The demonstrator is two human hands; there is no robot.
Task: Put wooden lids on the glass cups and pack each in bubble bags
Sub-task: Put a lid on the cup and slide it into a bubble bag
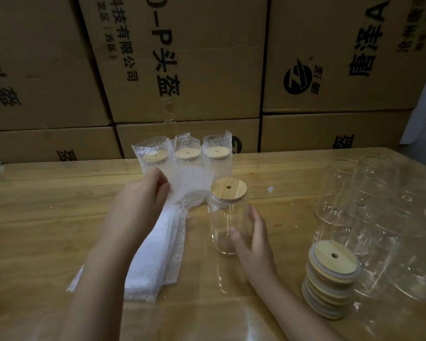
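Our left hand (143, 200) pinches a bubble bag (191, 187). Our right hand (253, 242) grips the lidded cup (228, 225) at mid-table, just right of the bag. We should spread the bag's mouth wide, then slide the cup in base first, keeping the lid (229, 189) seated.

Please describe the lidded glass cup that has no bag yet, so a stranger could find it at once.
On the wooden table, three lidded cups in clear bubble bags stand in a row at the back. Just before the rightmost one stands the clear glass cup with a round wooden lid, the right hand round it. Alone among the lidded cups, it wears no bag.
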